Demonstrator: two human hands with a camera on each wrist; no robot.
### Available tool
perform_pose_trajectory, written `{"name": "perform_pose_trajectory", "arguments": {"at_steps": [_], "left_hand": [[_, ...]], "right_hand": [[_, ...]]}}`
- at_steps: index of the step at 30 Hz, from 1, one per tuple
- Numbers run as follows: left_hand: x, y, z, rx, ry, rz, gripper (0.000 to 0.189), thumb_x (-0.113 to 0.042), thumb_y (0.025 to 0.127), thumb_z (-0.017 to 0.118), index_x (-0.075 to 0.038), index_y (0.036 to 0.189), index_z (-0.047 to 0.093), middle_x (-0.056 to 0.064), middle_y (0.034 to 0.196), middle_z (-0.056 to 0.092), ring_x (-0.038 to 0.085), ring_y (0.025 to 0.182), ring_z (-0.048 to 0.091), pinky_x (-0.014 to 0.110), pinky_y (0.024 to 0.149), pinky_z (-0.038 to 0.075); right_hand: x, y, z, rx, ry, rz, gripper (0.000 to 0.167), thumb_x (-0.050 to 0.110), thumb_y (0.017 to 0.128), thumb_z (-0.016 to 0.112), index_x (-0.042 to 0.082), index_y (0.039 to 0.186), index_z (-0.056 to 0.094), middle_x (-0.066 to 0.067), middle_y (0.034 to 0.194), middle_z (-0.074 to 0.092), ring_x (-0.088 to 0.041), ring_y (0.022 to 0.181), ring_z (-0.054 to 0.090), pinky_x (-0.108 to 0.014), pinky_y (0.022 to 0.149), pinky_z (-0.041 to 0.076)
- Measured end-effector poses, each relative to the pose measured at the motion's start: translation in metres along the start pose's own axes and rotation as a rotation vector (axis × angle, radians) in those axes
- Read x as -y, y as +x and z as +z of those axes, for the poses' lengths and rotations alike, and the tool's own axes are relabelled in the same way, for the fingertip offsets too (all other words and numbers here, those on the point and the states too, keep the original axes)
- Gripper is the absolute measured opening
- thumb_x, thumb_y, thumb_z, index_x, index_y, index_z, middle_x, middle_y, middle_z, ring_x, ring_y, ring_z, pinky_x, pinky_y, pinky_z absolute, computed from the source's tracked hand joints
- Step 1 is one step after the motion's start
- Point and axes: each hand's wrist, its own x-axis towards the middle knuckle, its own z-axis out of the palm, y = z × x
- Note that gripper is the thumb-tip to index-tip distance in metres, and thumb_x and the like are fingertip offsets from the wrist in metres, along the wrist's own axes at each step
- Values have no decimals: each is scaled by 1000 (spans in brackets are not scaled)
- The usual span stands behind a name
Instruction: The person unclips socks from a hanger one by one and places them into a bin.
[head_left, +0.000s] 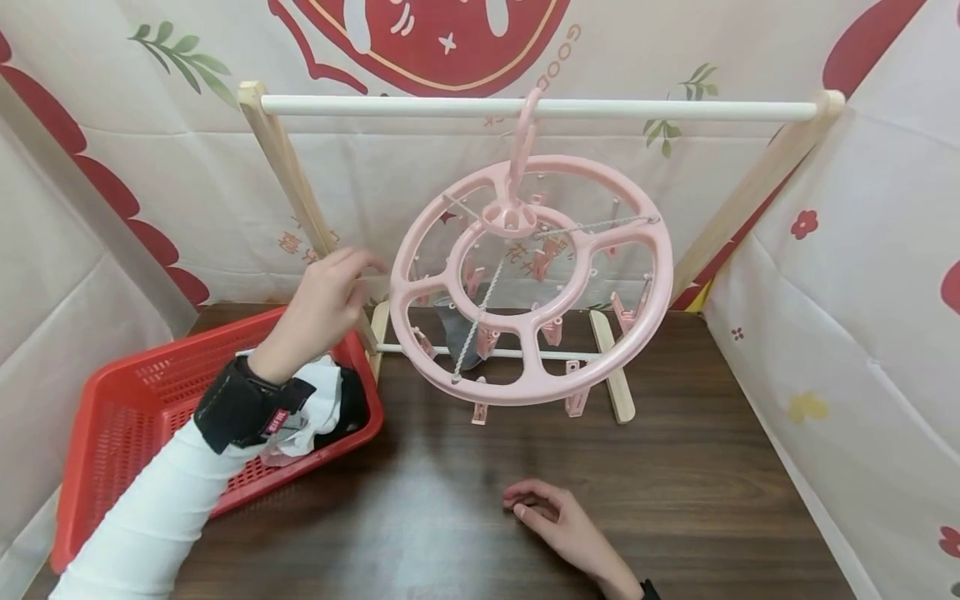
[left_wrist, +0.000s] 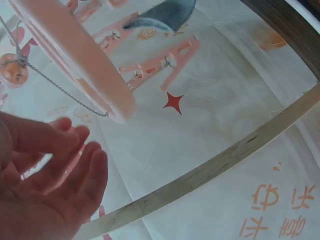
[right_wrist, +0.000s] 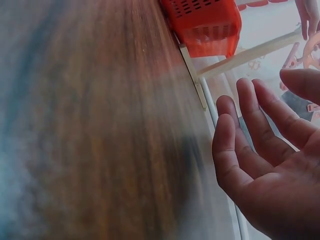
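Observation:
A pink round clip hanger (head_left: 531, 387) hangs by its hook from a white rod (head_left: 675, 109). Several pink clothespins (head_left: 577, 396) dangle below its ring. A grey piece of cloth, perhaps a sock (head_left: 456, 332), hangs beneath the hanger's left part; in the left wrist view the grey cloth (left_wrist: 170, 16) is beside the clothespins. My left hand (head_left: 322, 296) is raised just left of the hanger's rim, its fingers loosely bent and holding nothing. Low over the table, in front of the hanger, my right hand (head_left: 562, 529) is relaxed, with nothing in its fingers.
At the left, under my left forearm, stands a red perforated basket (head_left: 123, 400) with white cloth (head_left: 324, 392) and black cloth (head_left: 352, 404) inside. Wooden posts (head_left: 288, 171) carry the rod over the dark wood table (head_left: 675, 467). Printed fabric encloses the back and sides.

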Motion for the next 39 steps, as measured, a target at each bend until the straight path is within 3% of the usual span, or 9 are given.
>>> {"name": "perform_pose_trajectory", "arguments": {"at_steps": [7, 13, 22, 29, 35, 39], "left_hand": [[8, 16, 0, 228, -21, 92, 40, 23, 76, 47, 1, 104, 64, 16, 106, 65, 35, 104, 53, 48, 91, 40], [11, 21, 0, 299, 22, 148, 34, 22, 78, 55, 1, 102, 65, 16, 105, 65, 37, 106, 51, 49, 93, 40], [10, 14, 4, 289, 39, 257, 32, 21, 72, 66, -4, 93, 67, 14, 102, 64, 38, 103, 50, 50, 91, 38], [-1, 9, 4, 289, 64, 272, 26, 4, 73, 81, -7, 94, 71, 13, 99, 63, 37, 102, 50, 51, 89, 39], [-14, 3, 4, 312, 102, 282, 25, -5, 73, 84, -10, 94, 72, 10, 98, 63, 33, 100, 48, 47, 82, 39], [-23, -2, 7, 298, 128, 298, 25, -9, 72, 85, -13, 93, 73, 6, 96, 62, 30, 97, 48, 45, 79, 38]], "right_hand": [[0, -5, 6, 22, -5, -38, 22, 5, 96, 56, -7, 115, 60, -24, 104, 65, -24, 98, 64, -27, 82, 50], [1, -8, 7, 43, 37, -38, 25, 4, 97, 55, -11, 117, 57, -27, 104, 64, -30, 100, 63, -27, 84, 50], [1, -11, 5, 47, 42, -41, 23, 3, 97, 54, -10, 116, 58, -27, 103, 64, -28, 99, 64, -27, 83, 50], [2, -12, 5, 69, 60, -16, 25, 5, 98, 53, -11, 117, 57, -27, 105, 63, -32, 100, 63, -27, 84, 49], [6, -11, 4, 81, 81, 43, 27, 8, 99, 52, -9, 119, 57, -27, 108, 63, -31, 102, 62, -27, 84, 49], [6, -10, 6, 85, 77, 20, 26, 8, 99, 53, -10, 118, 58, -27, 107, 63, -32, 101, 62, -27, 84, 49]]}}
